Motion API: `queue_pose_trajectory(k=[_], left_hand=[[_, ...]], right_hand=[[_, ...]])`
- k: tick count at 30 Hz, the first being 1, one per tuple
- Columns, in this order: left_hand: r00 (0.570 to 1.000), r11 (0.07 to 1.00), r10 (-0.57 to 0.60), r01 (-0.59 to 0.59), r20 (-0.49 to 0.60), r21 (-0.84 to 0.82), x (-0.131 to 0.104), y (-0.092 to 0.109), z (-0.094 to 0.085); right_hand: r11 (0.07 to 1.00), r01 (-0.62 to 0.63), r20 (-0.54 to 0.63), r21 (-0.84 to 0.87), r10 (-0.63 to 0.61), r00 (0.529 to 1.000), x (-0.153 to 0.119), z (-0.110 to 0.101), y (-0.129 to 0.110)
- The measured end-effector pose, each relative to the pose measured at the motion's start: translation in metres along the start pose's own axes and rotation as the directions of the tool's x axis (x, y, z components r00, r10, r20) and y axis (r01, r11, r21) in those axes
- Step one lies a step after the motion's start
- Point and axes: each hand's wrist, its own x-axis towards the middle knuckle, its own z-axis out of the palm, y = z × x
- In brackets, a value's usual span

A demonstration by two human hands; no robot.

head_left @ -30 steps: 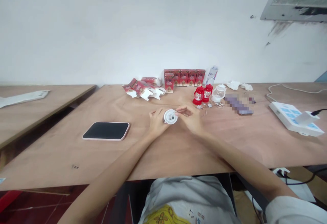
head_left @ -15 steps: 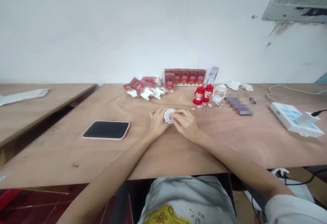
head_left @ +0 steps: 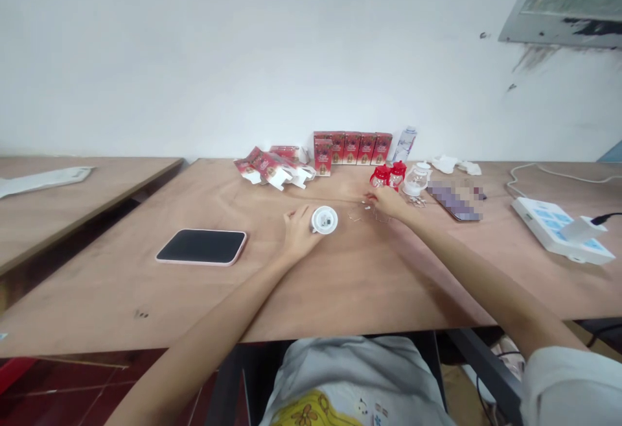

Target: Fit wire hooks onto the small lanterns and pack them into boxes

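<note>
My left hand point(head_left: 300, 233) is closed around a small white lantern point(head_left: 317, 226), whose round underside faces up and shows a small metallic part in its middle. Over to the right, my right hand point(head_left: 387, 201) reaches down to a scatter of small pieces point(head_left: 367, 205) on the table, fingers drawn together; anything between the fingertips is too small to make out. Just behind it stand two red lanterns point(head_left: 397, 173), partly covered by the hand. A white lantern with a clear body point(head_left: 416, 179) stands beside them, with more small pieces point(head_left: 416, 201) in front.
Red printed boxes point(head_left: 352, 147) stand along the wall, with opened boxes point(head_left: 275, 168) heaped to their left. One phone point(head_left: 201, 246) lies at left, another, blurred point(head_left: 454, 202), at right. A power strip point(head_left: 564, 228), cables, crumpled white wrapping point(head_left: 444, 163) and a carton point(head_left: 405, 144) are also there.
My right hand has left the white lantern's underside and moved right and away from me to the small pieces. My left hand stays on the lantern, whose inside is now uncovered.
</note>
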Motion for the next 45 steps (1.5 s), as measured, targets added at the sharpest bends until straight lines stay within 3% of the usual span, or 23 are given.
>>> queue_pose_trajectory(k=[3, 7, 11, 14, 15, 17, 19, 23, 27, 32, 35, 40, 43, 45], left_hand=[[1.0, 1.0, -0.002, 0.002, -0.001, 0.002, 0.0, -0.001, 0.0], [1.0, 1.0, -0.011, 0.011, -0.004, -0.009, 0.001, -0.001, -0.001], [1.0, 1.0, 0.003, -0.003, -0.011, -0.014, 0.001, -0.001, -0.001], [1.0, 1.0, 0.004, -0.004, -0.021, -0.008, 0.0, -0.001, 0.0], [1.0, 1.0, 0.002, -0.003, -0.026, -0.004, 0.0, -0.001, 0.0], [0.999, 1.0, -0.009, 0.009, -0.033, 0.004, 0.001, -0.001, 0.0], [0.999, 1.0, -0.029, 0.029, -0.033, 0.012, 0.001, -0.001, -0.001], [0.998, 0.999, -0.043, 0.044, -0.045, 0.017, 0.001, -0.002, -0.001], [0.998, 0.999, -0.035, 0.036, -0.05, 0.026, 0.0, -0.004, 0.0], [0.998, 0.998, -0.038, 0.04, -0.047, 0.042, 0.0, -0.002, 0.0], [0.998, 0.998, -0.037, 0.039, -0.057, 0.043, 0.0, -0.003, 0.0], [0.993, 0.997, -0.056, 0.062, -0.102, 0.053, 0.001, -0.006, -0.003], [0.991, 0.995, -0.08, 0.086, -0.108, 0.052, 0.001, -0.006, -0.004], [0.991, 0.995, -0.082, 0.086, -0.104, 0.039, 0.002, -0.006, -0.005]], right_hand=[[0.998, 0.061, 0.065, 0.014, -0.061, 0.996, 0.005, 0.012, 0.002], [0.995, 0.087, 0.045, 0.053, -0.089, 0.995, 0.01, 0.016, 0.0], [0.989, 0.104, -0.057, 0.104, -0.098, 0.994, 0.009, 0.007, -0.013], [0.98, 0.104, -0.203, 0.167, -0.069, 0.977, -0.004, -0.007, -0.044], [0.974, 0.104, -0.276, 0.202, -0.046, 0.96, -0.01, -0.011, -0.057], [0.895, 0.198, -0.517, 0.399, 0.041, 0.855, -0.025, -0.019, -0.086], [0.828, 0.342, -0.595, 0.444, -0.012, 0.804, -0.038, -0.022, -0.109], [0.802, 0.457, -0.595, 0.385, -0.163, 0.787, -0.048, -0.01, -0.128], [0.823, 0.464, -0.599, 0.329, -0.198, 0.776, -0.048, 0.007, -0.126], [0.863, 0.435, -0.578, 0.258, -0.223, 0.785, -0.054, 0.013, -0.126], [0.87, 0.479, -0.562, 0.118, -0.339, 0.755, -0.058, 0.015, -0.126], [0.806, 0.589, -0.462, -0.057, -0.545, 0.7, -0.065, 0.019, -0.129], [0.794, 0.608, -0.517, 0.015, -0.515, 0.684, -0.067, 0.017, -0.128], [0.814, 0.572, -0.578, 0.1, -0.421, 0.699, -0.064, 0.015, -0.12]])
